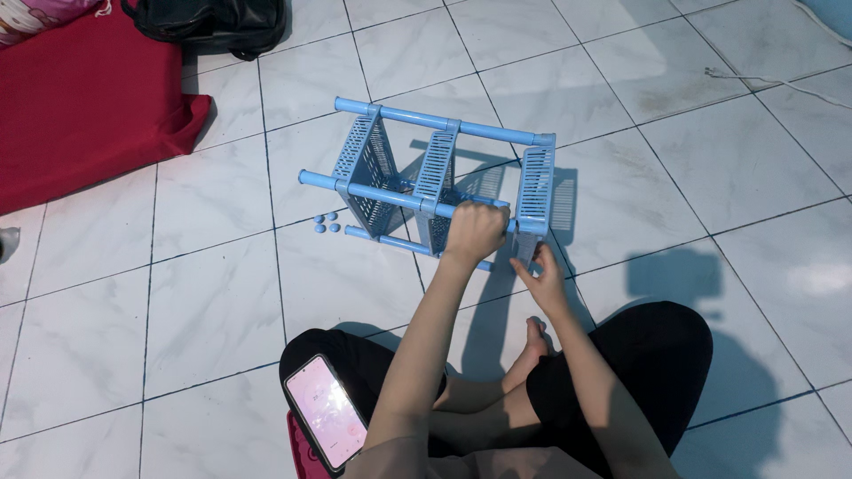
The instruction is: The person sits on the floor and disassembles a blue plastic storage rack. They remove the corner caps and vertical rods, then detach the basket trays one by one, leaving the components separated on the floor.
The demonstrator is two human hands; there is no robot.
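Note:
A light blue plastic rack with three slatted shelves and tube legs lies on its side on the white tiled floor. My left hand is closed around the near upper tube of the rack, close to the rightmost shelf. My right hand touches the lower edge of that rightmost shelf with its fingers. Several small blue caps sit on the floor just left of the rack.
A phone with a pink screen rests on my left knee. A red mat covers the floor at the far left, with a black bag behind it. A white cable runs along the floor at the far right.

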